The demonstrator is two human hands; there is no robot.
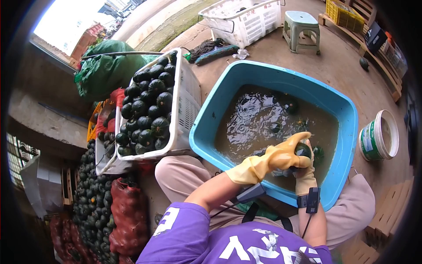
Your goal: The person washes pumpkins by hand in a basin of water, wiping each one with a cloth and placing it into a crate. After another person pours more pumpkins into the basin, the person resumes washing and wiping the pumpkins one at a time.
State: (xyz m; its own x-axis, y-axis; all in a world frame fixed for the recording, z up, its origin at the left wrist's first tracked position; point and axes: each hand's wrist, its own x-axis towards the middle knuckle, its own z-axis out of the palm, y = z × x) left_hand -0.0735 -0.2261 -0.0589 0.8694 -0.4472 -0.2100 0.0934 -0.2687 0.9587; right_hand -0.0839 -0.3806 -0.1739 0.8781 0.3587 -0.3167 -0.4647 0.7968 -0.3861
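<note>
Both of my hands wear yellow rubber gloves and are over the near side of a blue tub (pixel 268 70) of murky brown water. Between them is a small dark green pumpkin (pixel 302 150). My left hand (pixel 285 154) curls around it from the left, fingers closed. My right hand (pixel 307 169) grips it from the right and below, its fingers partly hidden by the pumpkin and the other glove. Several more pumpkins (pixel 290 105) float or lie half sunk in the rippling water. Something pale shows in the water under my hands; I cannot make out what.
To the left, a white crate (pixel 184 105) is heaped with dark green pumpkins, and red mesh sacks (pixel 127 215) stand near a loose pile (pixel 92 202). A white bucket (pixel 380 134) is at right. Behind the tub are a stool (pixel 302 31) and another white crate (pixel 246 26).
</note>
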